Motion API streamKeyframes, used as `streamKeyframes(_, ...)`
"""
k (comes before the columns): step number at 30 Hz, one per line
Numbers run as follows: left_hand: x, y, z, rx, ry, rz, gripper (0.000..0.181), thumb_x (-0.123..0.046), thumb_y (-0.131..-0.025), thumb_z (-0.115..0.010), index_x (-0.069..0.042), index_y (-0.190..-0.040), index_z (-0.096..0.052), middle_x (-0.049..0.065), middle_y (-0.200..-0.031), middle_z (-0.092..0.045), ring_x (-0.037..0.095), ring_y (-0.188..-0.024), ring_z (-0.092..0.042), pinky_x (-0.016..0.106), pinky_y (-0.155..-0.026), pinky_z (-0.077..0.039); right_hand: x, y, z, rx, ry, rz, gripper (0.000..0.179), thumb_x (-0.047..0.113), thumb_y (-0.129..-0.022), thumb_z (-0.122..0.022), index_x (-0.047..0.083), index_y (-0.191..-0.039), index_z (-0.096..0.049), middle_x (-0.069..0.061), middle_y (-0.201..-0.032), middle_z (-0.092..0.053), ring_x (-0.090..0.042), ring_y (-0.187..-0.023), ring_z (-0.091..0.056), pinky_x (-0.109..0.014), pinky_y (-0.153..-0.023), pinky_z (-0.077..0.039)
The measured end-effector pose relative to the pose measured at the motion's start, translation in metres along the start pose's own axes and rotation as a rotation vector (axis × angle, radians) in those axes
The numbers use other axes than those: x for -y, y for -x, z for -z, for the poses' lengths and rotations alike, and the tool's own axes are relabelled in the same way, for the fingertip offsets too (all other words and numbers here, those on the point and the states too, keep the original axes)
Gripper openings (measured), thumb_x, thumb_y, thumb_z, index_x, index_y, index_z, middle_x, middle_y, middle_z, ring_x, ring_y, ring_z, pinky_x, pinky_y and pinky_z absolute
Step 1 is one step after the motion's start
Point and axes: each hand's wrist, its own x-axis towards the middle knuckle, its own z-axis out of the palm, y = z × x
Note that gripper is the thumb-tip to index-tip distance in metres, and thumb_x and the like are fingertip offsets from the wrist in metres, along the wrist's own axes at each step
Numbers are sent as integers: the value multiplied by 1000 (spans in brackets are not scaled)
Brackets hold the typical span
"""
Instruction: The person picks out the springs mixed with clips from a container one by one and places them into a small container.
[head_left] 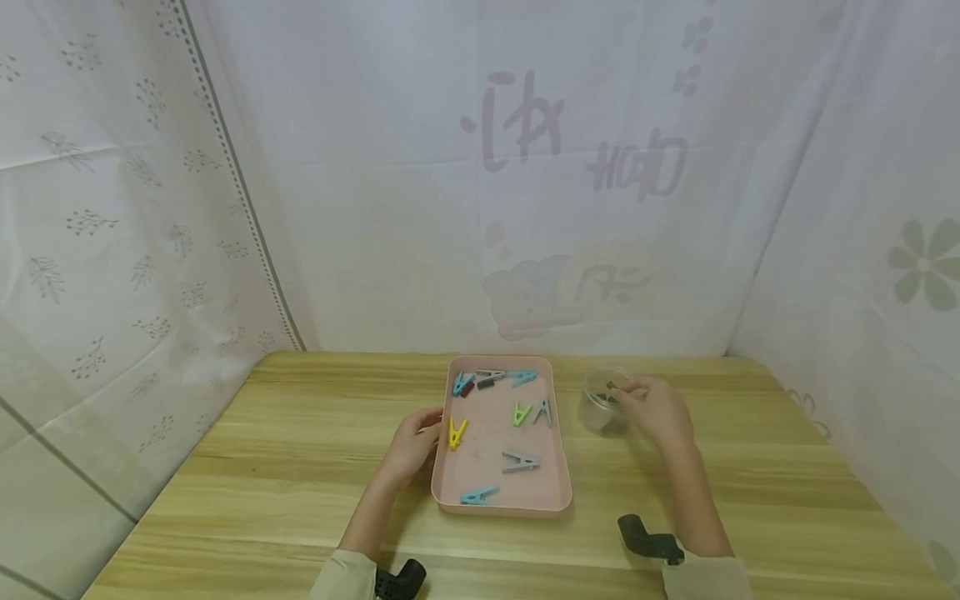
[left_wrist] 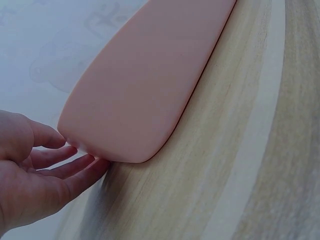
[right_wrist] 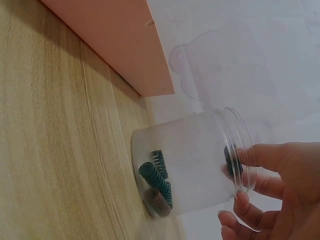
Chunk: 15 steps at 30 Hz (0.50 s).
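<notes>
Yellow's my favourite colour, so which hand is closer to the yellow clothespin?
The left hand: it touches the outside of the pink tray, near the yellow clothespin. The right hand is across the tray, at the clear jar.

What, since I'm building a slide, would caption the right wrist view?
The right hand pinches a dark piece at the mouth of a clear jar with ribbed pieces at its bottom.
</notes>
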Motion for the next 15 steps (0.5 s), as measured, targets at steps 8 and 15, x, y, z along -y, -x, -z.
streamKeyframes(8, 0, 0, 0, 5, -7, -6, 39, -3, -103, -46, 16, -137, -48, 34, -133, -53, 44, -121, -57, 49, -98, -53, 0, 0, 0, -7, 1, -3, 43, 36, -100, -60, -2, -118, -68, -28, -110, -69, -40, -94, -66, -42, -67, -55)
streamKeyframes(15, 1, 0, 1, 6, -12, 8, 39, -3, -103, -46, 15, -137, -49, 33, -133, -53, 41, -119, -58, 46, -95, -55, 2, 3, 6, -30, -10, 13, 50, 41, -99, -60, -3, -121, -67, -28, -113, -68, -42, -100, -65, -48, -73, -56)
